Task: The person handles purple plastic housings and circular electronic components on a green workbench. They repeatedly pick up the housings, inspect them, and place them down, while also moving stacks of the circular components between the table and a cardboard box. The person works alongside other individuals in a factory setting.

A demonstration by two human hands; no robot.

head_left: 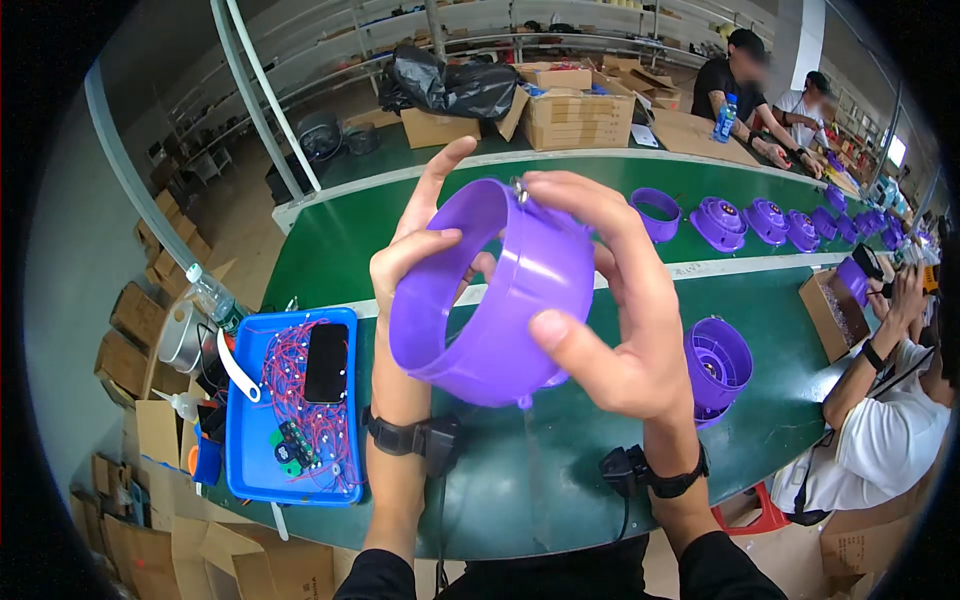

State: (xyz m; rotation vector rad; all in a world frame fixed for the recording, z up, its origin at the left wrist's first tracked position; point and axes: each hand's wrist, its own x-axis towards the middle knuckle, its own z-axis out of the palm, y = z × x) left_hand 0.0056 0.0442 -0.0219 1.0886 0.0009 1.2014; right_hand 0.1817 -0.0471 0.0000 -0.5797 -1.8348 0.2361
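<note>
Purple ring housing [550, 290], with left hand [395, 275] and right hand [635, 345] gripping it, is filling the middle space above the bench. Under it, near tabletop [520, 480] is lying open from blue tray [250, 440] across to stacked purple housings [735, 350]. Tray is blocking the left; bottle [213, 297] is standing just beyond its far-left corner. Stacked housings are blocking the right, then cardboard box [818, 318] and co-worker's arm [850, 395]. Pale divider strip [735, 265] is crossing behind. Beyond it, far tabletop [320, 245] is offering room on the left; purple parts [718, 225] are lining its right. Left wrist cable [441, 510] is running down over the near edge.
</note>
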